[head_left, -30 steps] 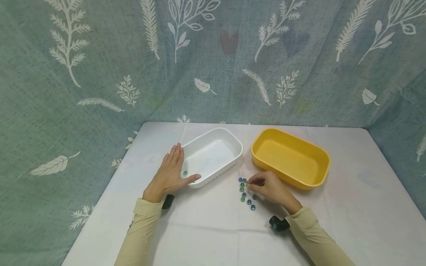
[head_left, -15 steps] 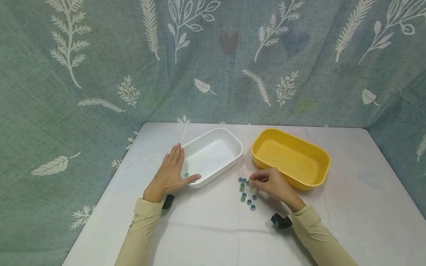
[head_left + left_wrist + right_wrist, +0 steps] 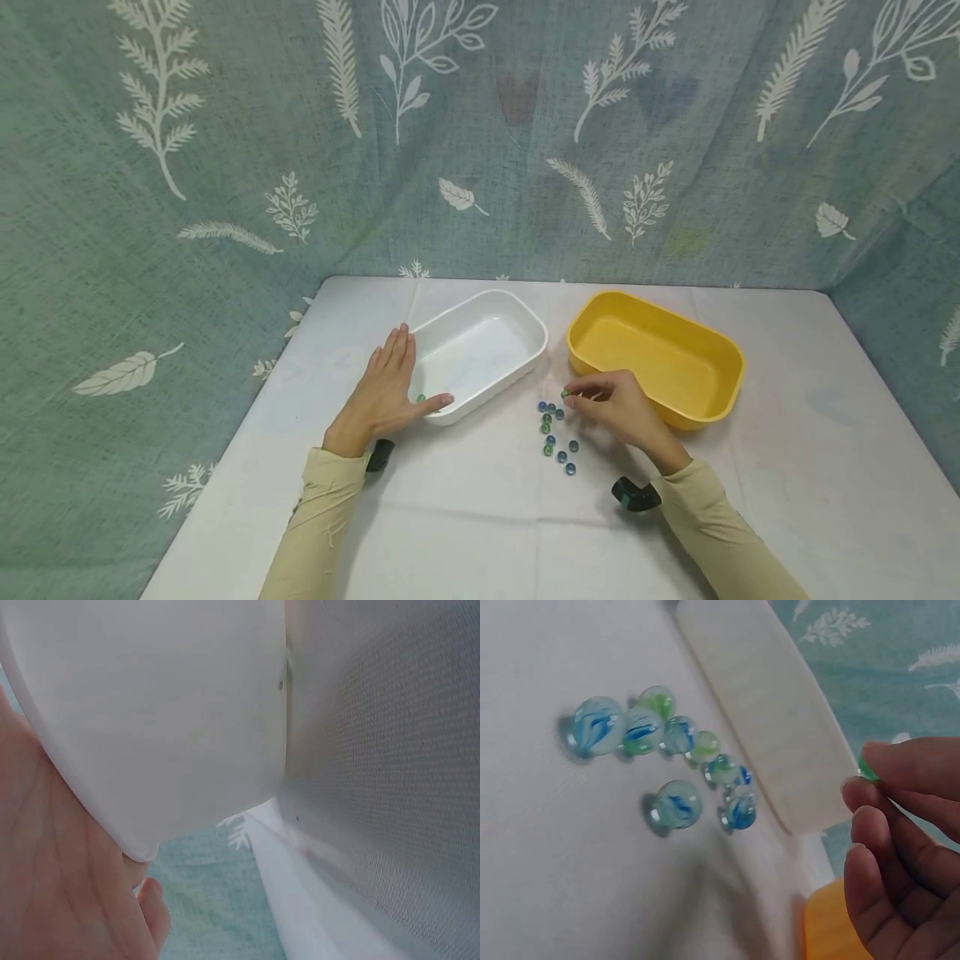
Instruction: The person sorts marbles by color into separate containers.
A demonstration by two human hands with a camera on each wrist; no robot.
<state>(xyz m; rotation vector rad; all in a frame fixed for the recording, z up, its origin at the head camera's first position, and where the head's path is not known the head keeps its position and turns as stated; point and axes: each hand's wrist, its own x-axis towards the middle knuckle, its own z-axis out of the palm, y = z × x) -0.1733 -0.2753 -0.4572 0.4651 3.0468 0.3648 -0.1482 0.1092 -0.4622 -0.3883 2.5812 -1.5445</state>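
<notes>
Grey-green fabric (image 3: 510,200) printed with white leaves and sprigs hangs behind and to both sides of a counter (image 3: 450,542) covered in white cloth. Two oblong bins with rounded corners stand side by side on it: a white bin (image 3: 480,350) on the left and a yellow bin (image 3: 652,342) on the right, their nearest corners just apart.

The person's left hand (image 3: 385,387) lies over the near left end of the white bin, fingers straight and thumb spread out along the near rim; it is laid against the bin rather than curled round anything. Inside that bin, close to the hand, sits a small green marble (image 3: 421,399), partly tucked into the corner between fingers and thumb.

The right hand (image 3: 618,408) is in front of the yellow bin, its thumb and forefinger pinching a green-tinted marble (image 3: 866,768) at the very tips. The right wrist view shows this held marble against the white bin's outer wall and the fabric, apparently off the cloth, with the other fingers loosely bent below it.

Loose glass marbles (image 3: 547,418), swirled blue or green, lie on the cloth in a straggling group, to the left of the right hand and well apart from the left one. The nearest of them are just beside the pinching fingertips. Beige sleeves (image 3: 322,517) cover both forearms.
</notes>
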